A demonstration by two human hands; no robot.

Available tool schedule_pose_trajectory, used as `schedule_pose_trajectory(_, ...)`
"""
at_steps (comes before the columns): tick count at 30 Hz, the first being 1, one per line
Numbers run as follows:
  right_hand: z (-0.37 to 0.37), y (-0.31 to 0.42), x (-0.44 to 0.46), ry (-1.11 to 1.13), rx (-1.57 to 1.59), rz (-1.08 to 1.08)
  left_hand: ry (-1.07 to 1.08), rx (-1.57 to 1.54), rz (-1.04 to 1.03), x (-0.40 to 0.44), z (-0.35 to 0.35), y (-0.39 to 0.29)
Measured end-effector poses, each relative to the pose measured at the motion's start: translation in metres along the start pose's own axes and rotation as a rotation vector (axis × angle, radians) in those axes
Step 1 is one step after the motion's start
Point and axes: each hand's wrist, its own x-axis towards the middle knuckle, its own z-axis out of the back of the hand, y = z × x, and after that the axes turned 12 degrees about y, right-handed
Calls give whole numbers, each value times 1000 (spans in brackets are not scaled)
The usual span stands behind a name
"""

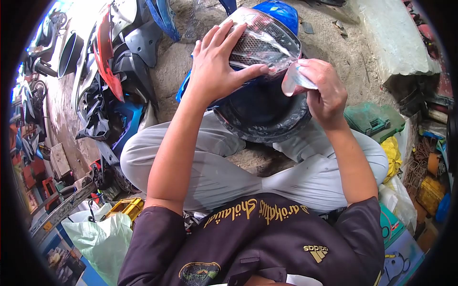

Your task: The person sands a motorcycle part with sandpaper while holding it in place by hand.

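Note:
A panel with a honeycomb-patterned, glossy surface (260, 45) lies over a round black tub (262, 112) between my bent legs. My left hand (222, 66) lies on the panel's left side, fingers spread and thumb along its lower edge. At the panel's lower right corner, my right hand (324, 86) pinches a curled, thin whitish-pink sheet (296, 80). The sheet's edge touches or nearly touches that corner. Blue glossy plastic (281, 14) shows behind the panel, and more blue shows under my left wrist.
Red, grey and black plastic parts (107, 52) are piled at the left. A green case (372, 119) and yellow bag (392, 157) lie at the right, below a concrete block (396, 43). A yellow crate (126, 208) and whitish plastic bag (102, 240) are at the lower left.

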Motion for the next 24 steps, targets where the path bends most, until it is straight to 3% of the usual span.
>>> schedule_pose_trajectory(2,-4,-1,-4,-48,41,-86,51,46,60,-3,3,-9)
schedule_pose_trajectory(5,-20,14,-8,-193,560,-666,109,41,155,-4,8,-18)
schedule_pose_trajectory(6,-25,14,-6,-303,878,-737,94,-8,161,-4,5,-15)
schedule_pose_trajectory(11,-40,43,-12,-489,1194,-1018,133,12,192,-4,12,-17)
schedule_pose_trajectory(16,-27,42,-13,-619,1280,-947,170,-14,272,-9,25,-40)
schedule_pose_trajectory(20,-24,34,-18,-545,1282,-993,76,-77,323,-20,38,-56)
schedule_pose_trajectory(24,-8,28,-7,-558,1295,-859,59,-201,379,-34,48,-67)
